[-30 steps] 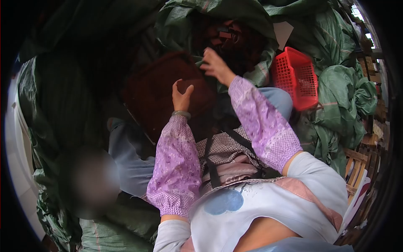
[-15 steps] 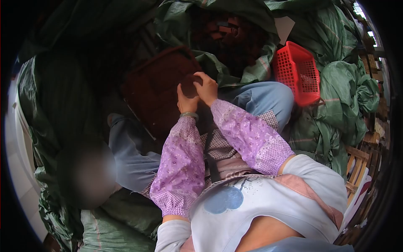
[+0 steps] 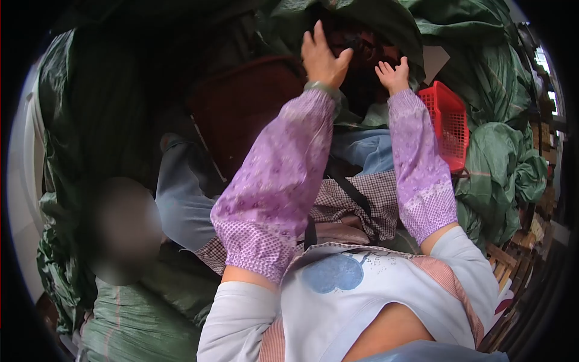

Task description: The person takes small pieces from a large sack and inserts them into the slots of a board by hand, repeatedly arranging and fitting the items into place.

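Two hands, my left hand [image 3: 327, 63] and my right hand [image 3: 393, 77], extend to the mouth of an open green sack [image 3: 386, 13]. Left fingers: spread wide, pointing away from my body, thumb swung out toward the right hand; nothing shows in their grasp. Right fingers: parted, slightly curled, pointing away and toward the left, thumb raised; these also show no held item. I cannot tell whether either set of fingers touches the sack's contents.

Dark red pieces [image 3: 391, 53] lie inside the sack, just beyond the right fingertips and to the right of the left thumb. Shadow obscures their outlines; I cannot read their long axes.

To the right of my right fingers, apart from them, rests a red basket [image 3: 453, 134]; its long axis runs back toward my body. To the left of my left fingers sits a dark red crate [image 3: 241, 90], its left edge slanting back toward me. A pale card [image 3: 435, 62] is near my right fingertips, on their right.
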A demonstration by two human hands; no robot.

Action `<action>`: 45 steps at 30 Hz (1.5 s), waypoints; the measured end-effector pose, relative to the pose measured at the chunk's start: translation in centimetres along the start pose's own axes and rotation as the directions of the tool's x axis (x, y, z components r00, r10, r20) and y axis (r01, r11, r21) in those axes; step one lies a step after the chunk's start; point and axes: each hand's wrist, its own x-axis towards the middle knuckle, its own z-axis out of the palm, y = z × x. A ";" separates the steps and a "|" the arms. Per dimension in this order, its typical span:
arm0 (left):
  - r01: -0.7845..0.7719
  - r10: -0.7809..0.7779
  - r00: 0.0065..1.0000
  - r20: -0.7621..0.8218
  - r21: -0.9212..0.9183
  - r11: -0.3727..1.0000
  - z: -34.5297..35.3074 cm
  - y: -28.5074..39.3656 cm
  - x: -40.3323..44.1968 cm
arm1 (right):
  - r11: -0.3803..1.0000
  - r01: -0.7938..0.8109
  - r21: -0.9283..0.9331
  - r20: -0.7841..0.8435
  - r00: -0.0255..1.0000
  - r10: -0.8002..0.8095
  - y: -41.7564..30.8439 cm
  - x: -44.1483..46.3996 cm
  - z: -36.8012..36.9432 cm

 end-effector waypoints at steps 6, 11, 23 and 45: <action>0.397 -0.270 0.906 -0.326 0.437 0.807 -12.7 -9.3 -14.6 | 0.398 0.568 -0.720 0.633 0.773 0.041 18.0 -6.5 -2.7; 0.531 -0.419 0.845 -0.332 0.435 0.727 -17.4 -12.6 -16.7 | -0.137 0.620 -0.772 0.594 0.782 0.188 25.4 -13.7 0.4; 0.699 -0.655 0.702 -0.279 0.443 0.561 -16.5 -12.3 -13.8 | 0.253 0.293 -0.922 0.348 0.914 0.209 27.2 -16.8 2.2; 0.723 -0.584 0.590 -0.557 0.042 0.690 -16.5 -14.1 -13.8 | 0.786 -0.239 -0.570 0.393 0.761 0.517 22.5 -12.4 0.9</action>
